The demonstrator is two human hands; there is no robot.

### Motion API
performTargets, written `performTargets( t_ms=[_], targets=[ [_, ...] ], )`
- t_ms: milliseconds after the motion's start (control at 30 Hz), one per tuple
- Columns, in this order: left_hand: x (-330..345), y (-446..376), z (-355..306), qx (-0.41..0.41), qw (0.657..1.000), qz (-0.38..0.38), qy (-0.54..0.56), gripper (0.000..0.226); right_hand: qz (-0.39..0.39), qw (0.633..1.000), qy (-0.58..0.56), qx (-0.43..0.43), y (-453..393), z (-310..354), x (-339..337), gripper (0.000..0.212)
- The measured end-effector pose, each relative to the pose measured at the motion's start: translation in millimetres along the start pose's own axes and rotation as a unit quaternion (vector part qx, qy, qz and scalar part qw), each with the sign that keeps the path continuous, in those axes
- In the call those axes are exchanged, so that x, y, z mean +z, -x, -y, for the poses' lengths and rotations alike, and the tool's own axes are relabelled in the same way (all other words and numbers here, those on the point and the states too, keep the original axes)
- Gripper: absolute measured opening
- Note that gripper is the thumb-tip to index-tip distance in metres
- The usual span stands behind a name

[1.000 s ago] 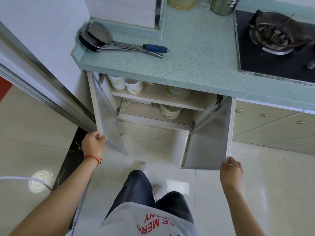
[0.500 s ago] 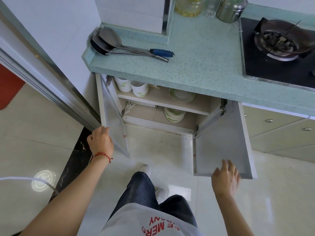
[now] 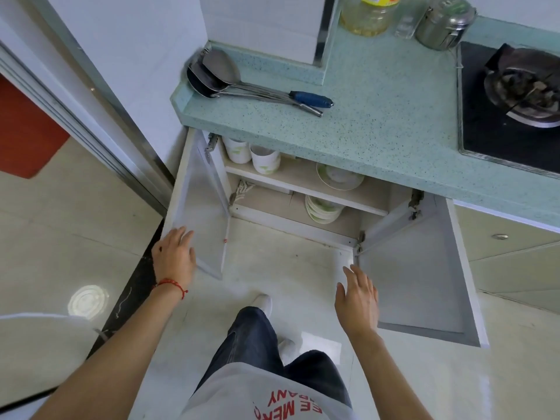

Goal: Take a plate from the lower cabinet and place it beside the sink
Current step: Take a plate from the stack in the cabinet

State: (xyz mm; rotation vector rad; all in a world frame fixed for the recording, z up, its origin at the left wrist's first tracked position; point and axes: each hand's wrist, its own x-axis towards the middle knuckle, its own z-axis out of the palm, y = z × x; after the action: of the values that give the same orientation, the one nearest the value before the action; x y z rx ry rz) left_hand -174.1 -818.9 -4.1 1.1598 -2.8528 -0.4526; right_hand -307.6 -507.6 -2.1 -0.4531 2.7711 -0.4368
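The lower cabinet stands with both doors swung wide, the left door (image 3: pixel 198 213) and the right door (image 3: pixel 424 268). A stack of white plates (image 3: pixel 322 210) with green trim sits on the bottom shelf. Another plate (image 3: pixel 339 176) lies on the upper shelf beside two white cups (image 3: pixel 253 154). My left hand (image 3: pixel 174 256) rests with spread fingers against the left door's lower edge. My right hand (image 3: pixel 359 301) hovers open in front of the right door, holding nothing. No sink is in view.
A speckled green countertop (image 3: pixel 378 116) overhangs the cabinet, with metal ladles (image 3: pixel 230 80) on it, an oil bottle (image 3: pixel 368 15) and a steel canister (image 3: pixel 444 22) at the back, and a gas stove (image 3: pixel 515 95) on the right. A sliding door frame (image 3: pixel 91 116) runs at left.
Both hands let go of the door edges after pulling the doors wider. My right hand moved left, off the right door, and the view came closer to the cabinet.
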Motion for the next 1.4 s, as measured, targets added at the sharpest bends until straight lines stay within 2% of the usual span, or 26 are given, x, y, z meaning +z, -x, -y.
performTargets(
  t_ms=[233, 367, 733, 1033, 1400],
  targets=[
    [11, -2, -25, 0.048, 0.993, 0.019, 0.103, 0.037, 0.024, 0.999, -0.014, -0.043, -20, 12, 3, 0.040],
    [21, -10, -42, 0.062, 0.990, 0.037, 0.124, 0.038, 0.022, 0.998, -0.033, -0.047, -33, 17, 5, 0.039],
    [72, -64, -87, 0.129, 0.975, 0.086, 0.156, 0.038, 0.012, 0.997, -0.080, 0.007, -86, 25, 28, 0.039],
    [148, -97, -114, 0.157, 0.967, 0.119, 0.164, 0.038, 0.001, 0.992, -0.113, 0.049, -142, -7, 67, 0.040],
    [280, -141, -143, 0.160, 0.968, 0.090, 0.172, 0.037, -0.037, 0.987, -0.147, 0.045, -230, -80, 156, 0.039]
  ],
)
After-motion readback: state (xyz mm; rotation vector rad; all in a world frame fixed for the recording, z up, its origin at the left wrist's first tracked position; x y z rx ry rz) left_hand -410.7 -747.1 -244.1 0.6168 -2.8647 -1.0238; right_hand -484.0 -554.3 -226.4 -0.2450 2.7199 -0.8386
